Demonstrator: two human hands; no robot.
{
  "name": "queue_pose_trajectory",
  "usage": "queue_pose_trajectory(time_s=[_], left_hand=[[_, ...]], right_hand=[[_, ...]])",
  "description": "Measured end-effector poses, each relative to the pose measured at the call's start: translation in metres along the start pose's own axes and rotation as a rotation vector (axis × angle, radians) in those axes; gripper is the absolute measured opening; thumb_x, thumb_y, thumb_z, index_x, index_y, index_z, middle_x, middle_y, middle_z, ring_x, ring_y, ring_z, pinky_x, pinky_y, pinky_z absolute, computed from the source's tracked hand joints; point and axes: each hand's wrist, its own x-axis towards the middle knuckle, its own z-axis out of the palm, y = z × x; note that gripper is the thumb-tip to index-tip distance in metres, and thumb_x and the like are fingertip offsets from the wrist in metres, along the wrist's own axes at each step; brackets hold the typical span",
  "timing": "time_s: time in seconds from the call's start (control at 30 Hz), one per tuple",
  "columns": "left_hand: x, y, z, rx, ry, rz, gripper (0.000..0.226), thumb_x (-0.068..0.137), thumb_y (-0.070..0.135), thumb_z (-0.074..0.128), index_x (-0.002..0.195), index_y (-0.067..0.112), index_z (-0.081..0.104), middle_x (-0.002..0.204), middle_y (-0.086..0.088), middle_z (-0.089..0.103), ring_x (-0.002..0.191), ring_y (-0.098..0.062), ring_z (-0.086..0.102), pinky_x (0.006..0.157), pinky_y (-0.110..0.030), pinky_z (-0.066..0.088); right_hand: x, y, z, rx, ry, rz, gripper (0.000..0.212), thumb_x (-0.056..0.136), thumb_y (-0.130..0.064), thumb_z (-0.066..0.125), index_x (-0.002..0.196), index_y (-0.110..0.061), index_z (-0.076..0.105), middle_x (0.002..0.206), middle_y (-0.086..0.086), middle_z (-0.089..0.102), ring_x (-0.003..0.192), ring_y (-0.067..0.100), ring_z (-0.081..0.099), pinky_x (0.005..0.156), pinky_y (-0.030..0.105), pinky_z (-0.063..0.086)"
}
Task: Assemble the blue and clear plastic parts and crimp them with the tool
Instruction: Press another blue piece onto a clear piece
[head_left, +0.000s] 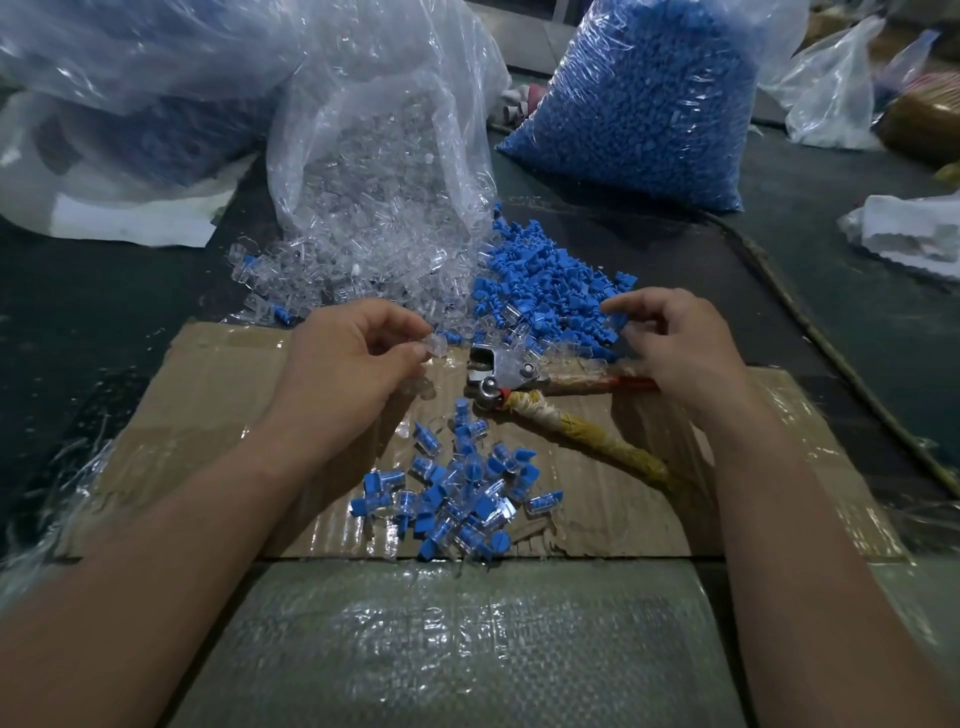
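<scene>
Each hand pinched one part above the cardboard.
Left hand, fingers curled, pinched a clear part at mid-frame; right hand pinched a blue part beside the blue pile. The crimp tool lay between them.

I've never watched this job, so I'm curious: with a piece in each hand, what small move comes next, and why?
Probably bring the hands together and slip the blue part, pinched by the right hand, into the clear part pinched by the left hand. The two pieces are apart, and the crimping tool lies on the cardboard between them.
</scene>
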Motion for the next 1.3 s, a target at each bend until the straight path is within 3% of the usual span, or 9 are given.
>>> queue_pose_trajectory(time_s=[0.1, 0.3, 0.47, 0.63, 0.8, 0.93, 1.07, 1.17, 1.3], left_hand=[[-0.001, 0.001, 0.000, -0.042, -0.014, -0.023, 0.023, 0.080, 0.000, 0.066, 0.077, 0.022, 0.062, 0.061, 0.015, 0.068, 0.051, 0.000, 0.064, 0.047, -0.006, 0.045], [-0.001, 0.003, 0.001, -0.100, -0.008, -0.035, 0.019, 0.078, 0.002, 0.067, 0.078, 0.020, 0.064, 0.069, 0.001, 0.070, 0.057, -0.008, 0.068, 0.049, -0.013, 0.050], [-0.002, 0.006, 0.003, -0.111, -0.030, -0.025, 0.017, 0.076, 0.002, 0.067, 0.078, 0.018, 0.063, 0.072, 0.004, 0.070, 0.057, -0.005, 0.067, 0.049, -0.011, 0.049], [-0.003, 0.006, 0.002, -0.081, -0.039, -0.011, 0.019, 0.076, -0.002, 0.068, 0.073, 0.016, 0.062, 0.069, 0.006, 0.070, 0.058, -0.004, 0.066, 0.050, -0.012, 0.050], [-0.004, 0.004, 0.002, -0.116, -0.010, -0.051, 0.017, 0.076, -0.003, 0.068, 0.074, 0.012, 0.061, 0.070, -0.002, 0.070, 0.064, -0.016, 0.070, 0.056, -0.033, 0.059], [-0.004, 0.007, 0.004, -0.061, 0.026, 0.024, 0.015, 0.072, 0.003, 0.073, 0.072, 0.014, 0.063, 0.073, 0.004, 0.071, 0.069, -0.012, 0.070, 0.062, -0.025, 0.058], [-0.005, 0.011, 0.004, -0.126, -0.009, 0.053, 0.018, 0.071, 0.002, 0.072, 0.070, 0.018, 0.064, 0.078, 0.005, 0.072, 0.070, -0.009, 0.069, 0.061, -0.018, 0.055], [-0.004, 0.011, 0.003, -0.222, -0.032, 0.006, 0.009, 0.065, 0.010, 0.071, 0.070, 0.015, 0.066, 0.083, 0.002, 0.073, 0.072, -0.012, 0.070, 0.061, -0.018, 0.054], [-0.004, 0.009, 0.003, -0.344, -0.044, -0.099, 0.024, 0.060, 0.010, 0.071, 0.084, 0.015, 0.069, 0.081, -0.003, 0.074, 0.071, -0.015, 0.071, 0.056, -0.020, 0.054]], right_hand=[[-0.009, -0.016, 0.002, 0.182, -0.003, -0.043, 0.034, 0.087, -0.001, 0.056, 0.080, -0.034, 0.059, 0.090, -0.008, 0.061, 0.082, 0.006, 0.060, 0.078, 0.020, 0.049], [-0.030, -0.046, 0.019, 0.305, -0.176, -0.231, 0.040, 0.085, 0.001, 0.057, 0.091, -0.039, 0.056, 0.083, -0.011, 0.053, 0.082, 0.013, 0.063, 0.077, 0.024, 0.052], [-0.038, -0.058, 0.031, 0.278, -0.214, -0.347, 0.038, 0.084, -0.002, 0.061, 0.095, -0.039, 0.058, 0.089, -0.006, 0.058, 0.082, 0.007, 0.059, 0.077, 0.017, 0.050], [-0.038, -0.058, 0.036, 0.265, -0.213, -0.331, 0.031, 0.082, -0.008, 0.066, 0.090, -0.037, 0.058, 0.074, -0.013, 0.057, 0.067, -0.002, 0.056, 0.067, 0.012, 0.046], [-0.040, -0.061, 0.037, 0.300, -0.252, -0.337, 0.029, 0.080, -0.009, 0.069, 0.084, -0.035, 0.058, 0.075, -0.010, 0.058, 0.067, -0.001, 0.055, 0.065, 0.012, 0.045], [-0.042, -0.065, 0.039, 0.349, -0.345, -0.351, 0.026, 0.078, -0.006, 0.069, 0.082, -0.030, 0.059, 0.077, -0.005, 0.062, 0.070, 0.007, 0.059, 0.067, 0.019, 0.051], [-0.042, -0.065, 0.042, 0.347, -0.341, -0.376, 0.030, 0.078, -0.005, 0.070, 0.081, -0.033, 0.059, 0.078, -0.009, 0.061, 0.072, 0.001, 0.058, 0.067, 0.015, 0.048], [-0.041, -0.064, 0.042, 0.367, -0.330, -0.377, 0.032, 0.078, -0.004, 0.070, 0.081, -0.034, 0.060, 0.080, -0.010, 0.062, 0.076, 0.002, 0.060, 0.070, 0.016, 0.049], [-0.041, -0.062, 0.041, 0.357, -0.284, -0.375, 0.029, 0.077, -0.005, 0.070, 0.082, -0.032, 0.062, 0.080, -0.010, 0.063, 0.075, 0.003, 0.060, 0.070, 0.016, 0.048]])
